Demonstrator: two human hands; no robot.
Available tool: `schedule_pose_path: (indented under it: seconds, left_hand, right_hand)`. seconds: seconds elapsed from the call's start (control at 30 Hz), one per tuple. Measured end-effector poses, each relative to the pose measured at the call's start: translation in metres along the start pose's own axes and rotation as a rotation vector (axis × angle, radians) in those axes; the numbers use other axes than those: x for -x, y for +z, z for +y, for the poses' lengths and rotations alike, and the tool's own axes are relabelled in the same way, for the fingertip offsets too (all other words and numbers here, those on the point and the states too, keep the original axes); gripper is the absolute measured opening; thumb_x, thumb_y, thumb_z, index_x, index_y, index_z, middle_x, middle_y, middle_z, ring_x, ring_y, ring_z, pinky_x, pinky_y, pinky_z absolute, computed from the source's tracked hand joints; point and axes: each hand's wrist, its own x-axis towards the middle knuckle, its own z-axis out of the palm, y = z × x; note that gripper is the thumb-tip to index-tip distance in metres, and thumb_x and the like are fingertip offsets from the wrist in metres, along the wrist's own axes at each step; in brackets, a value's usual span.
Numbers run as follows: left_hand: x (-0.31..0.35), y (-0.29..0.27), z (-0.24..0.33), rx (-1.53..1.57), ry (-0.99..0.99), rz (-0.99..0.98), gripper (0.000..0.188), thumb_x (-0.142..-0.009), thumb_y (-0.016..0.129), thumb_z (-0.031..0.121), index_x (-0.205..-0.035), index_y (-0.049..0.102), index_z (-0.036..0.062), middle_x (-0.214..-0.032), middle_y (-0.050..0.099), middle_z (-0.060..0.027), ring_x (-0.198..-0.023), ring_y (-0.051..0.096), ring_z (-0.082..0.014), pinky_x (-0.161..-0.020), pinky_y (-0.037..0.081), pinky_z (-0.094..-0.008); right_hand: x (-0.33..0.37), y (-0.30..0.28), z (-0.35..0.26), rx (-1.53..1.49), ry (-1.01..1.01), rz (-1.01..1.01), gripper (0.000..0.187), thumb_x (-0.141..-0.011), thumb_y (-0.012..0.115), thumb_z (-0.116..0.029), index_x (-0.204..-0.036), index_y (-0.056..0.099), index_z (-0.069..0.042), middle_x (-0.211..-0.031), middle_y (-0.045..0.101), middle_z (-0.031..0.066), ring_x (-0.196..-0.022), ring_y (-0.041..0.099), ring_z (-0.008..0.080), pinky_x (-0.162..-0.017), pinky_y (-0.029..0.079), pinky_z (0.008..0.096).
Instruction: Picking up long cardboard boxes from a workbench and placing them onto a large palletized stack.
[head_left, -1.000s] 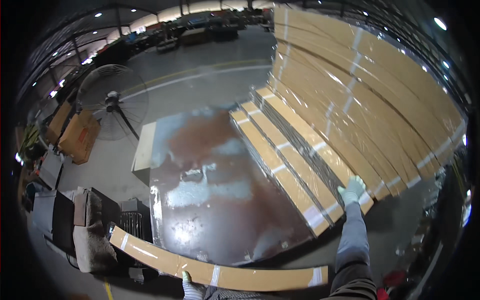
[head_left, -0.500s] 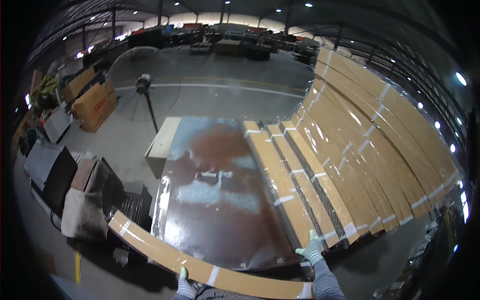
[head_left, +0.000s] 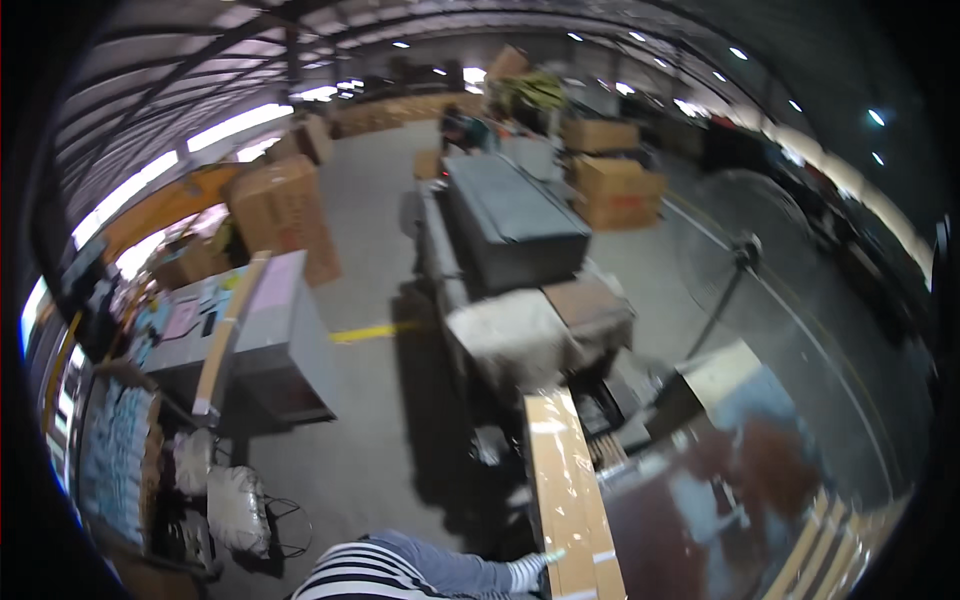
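Observation:
A long, narrow cardboard carton (head_left: 565,470) with white tape bands runs away from the lower edge, beside the worktable (head_left: 655,520) with its worn brown and pale blue top. At its near left edge, my gloved left hand (head_left: 530,573) is closed on the carton, thumb over the top and the other fingers hidden. My right hand is out of the picture. Several plastic-wrapped long cartons (head_left: 825,550) lie on the table at the lower right.
Past the carton's far end stand a cloth-covered load (head_left: 510,335) and a long grey machine-like box (head_left: 515,210). A pedestal fan (head_left: 745,250) is at right. At left, a grey cabinet (head_left: 285,350) bears another long carton; wrapped stools (head_left: 238,510) stand nearby. Far off, a person (head_left: 462,130) bends.
My view has swung left, bringing the cabinet and stools into sight. My left hand still holds the carton, which now points away from me. My right hand has left the picture.

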Motion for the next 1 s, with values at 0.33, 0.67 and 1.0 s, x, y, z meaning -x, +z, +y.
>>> schedule_pose_path:
  seconds: [0.33, 0.67, 1.0]
  left_hand:
    - [0.078, 0.062, 0.087, -0.060, -0.060, -0.147, 0.038, -0.094, 0.060, 0.012, -0.131, 0.058, 0.0084, -0.124, 0.062, -0.0049, -0.112, 0.056, -0.0179, -0.095, 0.045, -0.0372]
    - [0.078, 0.064, 0.142, -0.104, -0.153, -0.168, 0.035, -0.091, 0.065, 0.019, -0.126, 0.061, 0.0137, -0.112, 0.065, -0.0054, -0.097, 0.061, -0.0207, -0.080, 0.050, -0.0408]
    - [0.094, 0.082, 0.162, -0.107, -0.229, -0.112, 0.031, -0.090, 0.069, 0.026, -0.120, 0.064, 0.0187, -0.092, 0.066, -0.0032, -0.072, 0.060, -0.0206, -0.062, 0.051, -0.0427]
  right_hand:
    - [-0.182, -0.024, -0.130, 0.117, -0.029, 0.002, 0.057, -0.092, 0.056, -0.035, -0.139, 0.045, -0.005, -0.123, 0.058, 0.0257, -0.112, 0.057, 0.0433, -0.094, 0.047, 0.0513]
    - [-0.316, -0.053, -0.218, -0.117, -0.365, 0.636, 0.059, -0.085, 0.066, -0.036, -0.130, 0.051, -0.002, -0.103, 0.064, 0.0269, -0.096, 0.060, 0.0430, -0.086, 0.047, 0.0515]
    - [-0.220, -0.072, -0.243, -0.113, -0.261, 0.437, 0.081, -0.082, 0.069, -0.052, -0.138, 0.047, 0.001, -0.114, 0.062, 0.0268, -0.106, 0.057, 0.0428, -0.095, 0.045, 0.0483]
